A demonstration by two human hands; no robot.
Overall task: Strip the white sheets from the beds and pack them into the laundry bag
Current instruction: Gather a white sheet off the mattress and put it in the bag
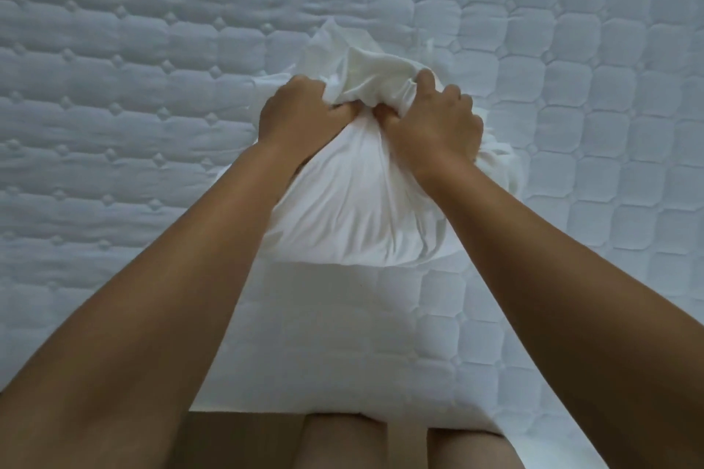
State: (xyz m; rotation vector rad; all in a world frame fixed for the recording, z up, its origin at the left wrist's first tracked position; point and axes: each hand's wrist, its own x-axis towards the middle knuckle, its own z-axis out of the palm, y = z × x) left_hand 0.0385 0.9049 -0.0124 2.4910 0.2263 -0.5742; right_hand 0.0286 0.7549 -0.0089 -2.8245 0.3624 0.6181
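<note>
Both hands clamp the gathered neck of a white bundle [358, 209] on the bare mattress [114, 126]: left hand [295, 114], right hand [434, 122], side by side, its bulk lying nearer the body.

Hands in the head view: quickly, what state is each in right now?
Left hand: closed, gripping the bunched white sheet.
Right hand: closed, gripping the same sheet.

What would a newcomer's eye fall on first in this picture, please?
Most striking is the bunched white fabric bundle at the centre, its gathered top gripped by the left hand and the right hand side by side. Around it spreads the bare pale quilted mattress with its tufted squares.
</note>
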